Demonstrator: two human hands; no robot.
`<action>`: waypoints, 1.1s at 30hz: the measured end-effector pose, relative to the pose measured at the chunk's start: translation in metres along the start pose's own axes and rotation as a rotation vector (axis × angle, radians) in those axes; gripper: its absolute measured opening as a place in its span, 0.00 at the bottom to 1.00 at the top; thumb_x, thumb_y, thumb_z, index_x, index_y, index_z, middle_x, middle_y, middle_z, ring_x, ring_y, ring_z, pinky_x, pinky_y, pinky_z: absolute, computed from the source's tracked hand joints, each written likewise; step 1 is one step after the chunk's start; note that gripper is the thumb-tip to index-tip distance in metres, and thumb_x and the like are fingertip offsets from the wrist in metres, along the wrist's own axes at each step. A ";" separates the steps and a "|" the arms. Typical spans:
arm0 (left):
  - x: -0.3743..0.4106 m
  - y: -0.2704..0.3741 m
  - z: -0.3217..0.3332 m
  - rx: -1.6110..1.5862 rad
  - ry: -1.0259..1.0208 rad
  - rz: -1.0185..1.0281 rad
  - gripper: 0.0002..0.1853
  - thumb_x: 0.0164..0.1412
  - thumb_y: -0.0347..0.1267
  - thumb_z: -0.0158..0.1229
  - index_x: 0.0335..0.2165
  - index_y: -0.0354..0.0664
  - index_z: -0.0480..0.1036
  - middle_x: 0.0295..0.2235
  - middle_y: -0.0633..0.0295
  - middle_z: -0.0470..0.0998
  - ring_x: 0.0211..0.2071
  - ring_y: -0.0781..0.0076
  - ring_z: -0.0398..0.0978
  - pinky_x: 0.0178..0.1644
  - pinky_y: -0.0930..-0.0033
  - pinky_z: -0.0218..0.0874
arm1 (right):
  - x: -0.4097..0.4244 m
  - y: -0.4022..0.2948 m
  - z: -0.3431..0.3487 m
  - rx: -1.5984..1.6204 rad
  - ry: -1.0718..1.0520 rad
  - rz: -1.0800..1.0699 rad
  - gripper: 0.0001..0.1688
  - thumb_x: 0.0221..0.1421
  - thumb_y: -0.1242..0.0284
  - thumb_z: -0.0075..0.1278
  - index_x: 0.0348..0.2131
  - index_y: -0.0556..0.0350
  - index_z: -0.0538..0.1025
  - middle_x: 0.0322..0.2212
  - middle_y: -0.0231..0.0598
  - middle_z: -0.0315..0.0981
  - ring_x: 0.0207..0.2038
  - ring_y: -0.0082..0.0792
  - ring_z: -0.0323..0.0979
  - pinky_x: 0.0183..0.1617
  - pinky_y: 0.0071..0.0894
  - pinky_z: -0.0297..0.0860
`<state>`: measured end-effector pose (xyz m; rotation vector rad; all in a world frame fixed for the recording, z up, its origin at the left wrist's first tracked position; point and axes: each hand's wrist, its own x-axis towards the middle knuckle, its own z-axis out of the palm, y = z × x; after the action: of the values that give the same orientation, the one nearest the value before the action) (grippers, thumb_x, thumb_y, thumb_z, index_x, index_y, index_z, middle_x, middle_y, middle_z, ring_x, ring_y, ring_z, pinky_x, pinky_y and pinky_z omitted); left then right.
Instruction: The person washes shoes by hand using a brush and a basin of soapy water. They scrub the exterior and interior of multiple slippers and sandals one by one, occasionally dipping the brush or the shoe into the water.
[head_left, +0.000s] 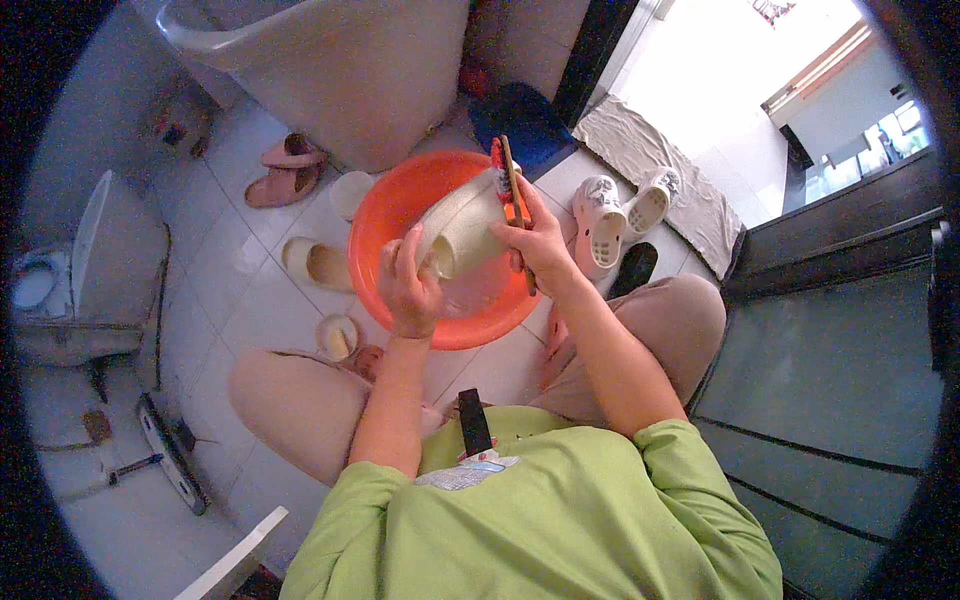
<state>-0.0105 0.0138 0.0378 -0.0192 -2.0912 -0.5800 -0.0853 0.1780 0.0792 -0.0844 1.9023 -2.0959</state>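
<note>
My left hand (411, 286) grips one end of a cream slipper (469, 225), tilted above an orange plastic basin (366, 289). In my right hand (541, 244) is a scrubbing brush (510, 180) with a brown back and red and white bristles; the thumb of that hand also rests against the slipper. The brush bristles face the slipper's far end. Inside the basin, below the slipper, is cloudy water (487, 289). Another cream slipper (315, 264) lies on the floor left of the basin. Near my left knee stands a small round container (337, 337) with something yellowish in it.
Pink slippers (283, 176) lie at the upper left, white clogs (600, 232) right of the basin beside a black shoe (636, 270). A crumpled grey mat (660, 165) lies at the doorway. A toilet (90, 277) stands far left, a large pale fixture (360, 82) beyond the basin.
</note>
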 end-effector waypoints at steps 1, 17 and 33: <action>0.000 0.001 -0.001 0.085 -0.061 -0.004 0.19 0.50 0.27 0.56 0.43 0.39 0.67 0.32 0.56 0.68 0.36 0.58 0.67 0.38 0.59 0.61 | 0.001 0.006 0.001 0.015 0.015 -0.068 0.45 0.44 0.81 0.52 0.59 0.38 0.54 0.23 0.28 0.66 0.14 0.16 0.59 0.16 0.18 0.58; -0.014 -0.012 0.010 -1.103 -0.191 -1.569 0.16 0.48 0.28 0.62 0.35 0.38 0.66 0.28 0.65 0.70 0.29 0.73 0.70 0.33 0.71 0.62 | -0.002 0.029 0.020 -0.307 -0.347 -0.366 0.43 0.41 0.89 0.46 0.58 0.48 0.58 0.52 0.37 0.61 0.56 0.29 0.56 0.60 0.28 0.50; -0.014 0.019 0.023 -1.481 -0.073 -1.795 0.19 0.55 0.35 0.54 0.46 0.42 0.66 0.41 0.61 0.73 0.41 0.65 0.71 0.39 0.66 0.66 | 0.021 0.044 0.007 -0.406 -0.236 -0.542 0.43 0.41 0.88 0.47 0.58 0.50 0.57 0.44 0.32 0.68 0.47 0.22 0.64 0.50 0.22 0.60</action>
<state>-0.0161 0.0427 0.0236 1.0155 -0.6895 -2.9178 -0.0954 0.1629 0.0333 -0.9881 2.2971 -1.8295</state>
